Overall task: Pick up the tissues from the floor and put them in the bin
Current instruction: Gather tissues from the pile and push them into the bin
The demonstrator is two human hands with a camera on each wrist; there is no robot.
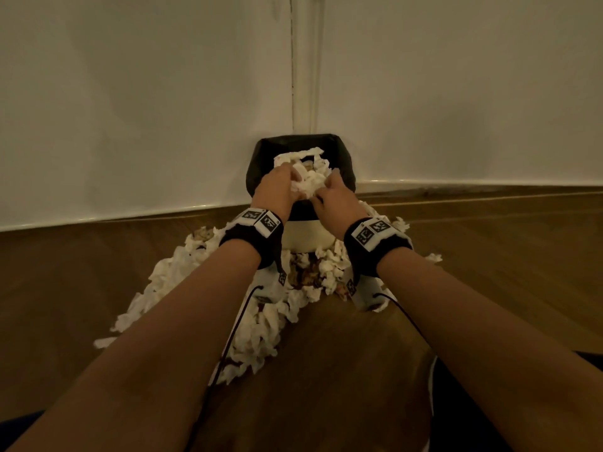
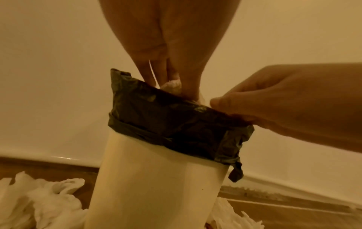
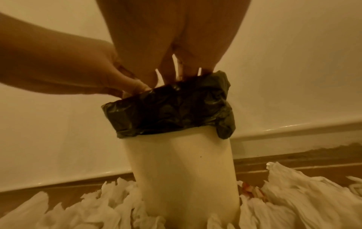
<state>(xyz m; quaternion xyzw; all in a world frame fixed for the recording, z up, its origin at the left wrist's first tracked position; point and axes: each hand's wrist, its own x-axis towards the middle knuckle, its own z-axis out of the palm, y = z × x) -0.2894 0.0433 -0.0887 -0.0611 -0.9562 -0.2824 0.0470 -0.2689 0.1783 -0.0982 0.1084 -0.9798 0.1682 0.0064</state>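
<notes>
Both hands were over the tall white plastic bin (image 1: 305,236) with its black bag liner (image 1: 342,164). The left hand (image 1: 274,187) and the right hand (image 1: 332,197) pinched a clump of crumpled white tissues (image 1: 308,184) above the opening. Some tissues already lay inside. A big heap of tissues on the wooden floor (image 1: 261,321) still ringed the bin, crowding its foot by the white wall (image 1: 146,109).
</notes>
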